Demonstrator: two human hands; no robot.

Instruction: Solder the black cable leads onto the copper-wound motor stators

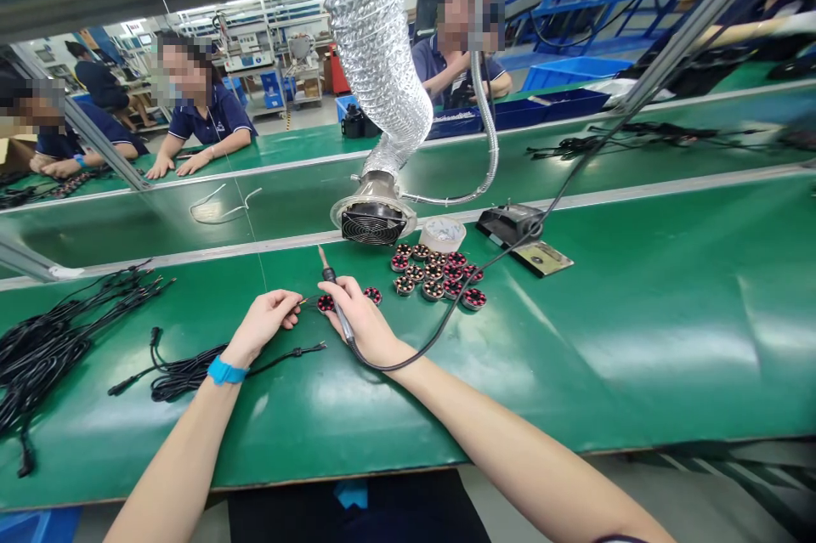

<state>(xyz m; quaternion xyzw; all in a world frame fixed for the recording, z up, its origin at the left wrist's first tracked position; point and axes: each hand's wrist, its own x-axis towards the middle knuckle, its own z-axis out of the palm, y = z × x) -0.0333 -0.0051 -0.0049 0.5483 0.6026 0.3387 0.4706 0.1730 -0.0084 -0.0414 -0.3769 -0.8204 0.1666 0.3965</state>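
Note:
My right hand (362, 324) is closed around a soldering iron (344, 324), its tip pointing up and away from me. Close by, the fingers of my left hand (271, 318) pinch the end of a thin wire (304, 301). Between the hands lies a small round wound coil part (325, 303), partly hidden by my right fingers. A second red-and-black coil part (372, 296) sits just beyond my right hand. Under my left wrist a black cable (184, 371) is coiled on the green mat, one end reaching right.
Several round coil parts (437, 271) are grouped beside a tape roll (442, 234). A soldering iron stand (510, 224) is behind them. A fan-ended silver duct (375, 216) hangs above the bench. Black cables (51, 339) pile at left. Co-workers sit across the bench.

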